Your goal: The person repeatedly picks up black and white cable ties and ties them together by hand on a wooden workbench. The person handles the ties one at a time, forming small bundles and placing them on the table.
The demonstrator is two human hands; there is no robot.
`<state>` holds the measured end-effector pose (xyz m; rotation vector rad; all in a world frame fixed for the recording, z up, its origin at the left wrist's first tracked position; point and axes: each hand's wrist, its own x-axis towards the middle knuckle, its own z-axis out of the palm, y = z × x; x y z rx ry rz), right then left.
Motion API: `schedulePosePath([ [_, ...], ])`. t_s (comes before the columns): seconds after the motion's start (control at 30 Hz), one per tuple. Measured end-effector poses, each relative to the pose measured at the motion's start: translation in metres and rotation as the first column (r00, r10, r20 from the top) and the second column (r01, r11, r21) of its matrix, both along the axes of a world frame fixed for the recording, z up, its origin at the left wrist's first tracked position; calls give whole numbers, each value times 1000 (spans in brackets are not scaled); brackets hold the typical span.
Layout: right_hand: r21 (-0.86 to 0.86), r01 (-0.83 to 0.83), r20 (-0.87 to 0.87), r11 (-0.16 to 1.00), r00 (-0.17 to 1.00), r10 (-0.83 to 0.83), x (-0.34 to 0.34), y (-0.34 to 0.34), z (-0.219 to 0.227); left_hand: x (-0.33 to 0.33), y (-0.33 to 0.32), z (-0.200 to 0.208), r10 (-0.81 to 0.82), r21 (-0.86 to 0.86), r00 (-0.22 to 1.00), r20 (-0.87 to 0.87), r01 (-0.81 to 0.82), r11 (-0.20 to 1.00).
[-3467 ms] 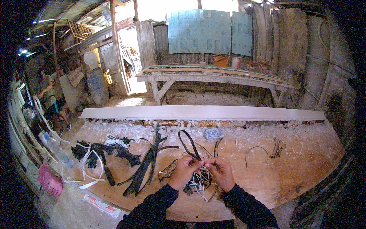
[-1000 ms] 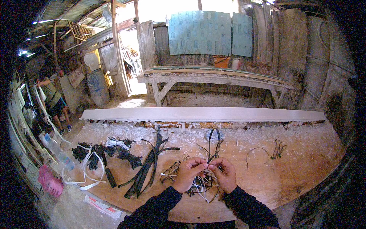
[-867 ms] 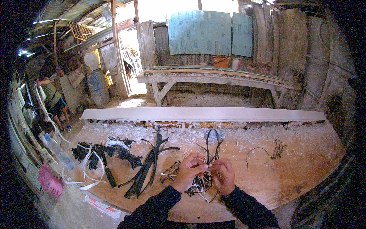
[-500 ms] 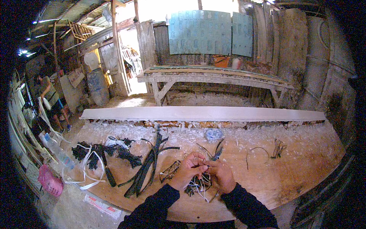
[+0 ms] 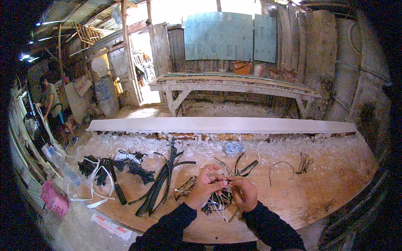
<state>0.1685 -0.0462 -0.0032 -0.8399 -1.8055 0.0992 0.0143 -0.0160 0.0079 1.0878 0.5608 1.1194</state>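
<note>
My left hand point(image 5: 204, 186) and my right hand point(image 5: 244, 193) meet over the near middle of the wooden table, fingertips pinched close together. From the right fingers a black strip point(image 5: 248, 167) sticks out, slanting up to the right. What the left fingertips pinch is too small to make out. Under both hands lies a tangle of white and black cords point(image 5: 218, 203), partly covered by them. A small bundle of dark cord point(image 5: 185, 189) rests beside my left hand. Farther left are long black strips point(image 5: 160, 184) in a crossed pile.
Black frayed bundles point(image 5: 140, 172), white cord point(image 5: 125, 155) and a white strap point(image 5: 97, 184) lie at left. A blue-white lump point(image 5: 234, 147) sits near the pale raised board point(image 5: 222, 124). Thin dark cords point(image 5: 304, 163) lie right. A person point(image 5: 54, 104) stands far left.
The black strip by my right hand has swung right and now shows more of its length. My right fingers have shifted slightly. The far person has moved a little.
</note>
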Motion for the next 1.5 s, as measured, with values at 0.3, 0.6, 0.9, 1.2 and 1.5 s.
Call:
schedulePosePath([
  [0.3,-280,-53,-334,958,942,-45,-6,5,-13,3,-1,-6,142,250,978,-155,-100,963],
  [0.6,-519,-650,-786,555,619,-9,-1,6,0,3,-1,-18,344,547,908,-237,-168,820],
  [0.9,-472,-787,-868,398,494,-54,6,11,5,1,0,-16,282,503,923,-263,-119,856],
  [1.2,-432,-190,-466,882,884,-37,-3,3,5,4,-3,-5,131,232,987,-96,-106,967],
  [1.5,-312,-124,-345,942,939,9,-1,4,7,4,-6,-5,233,313,961,-148,-178,933],
])
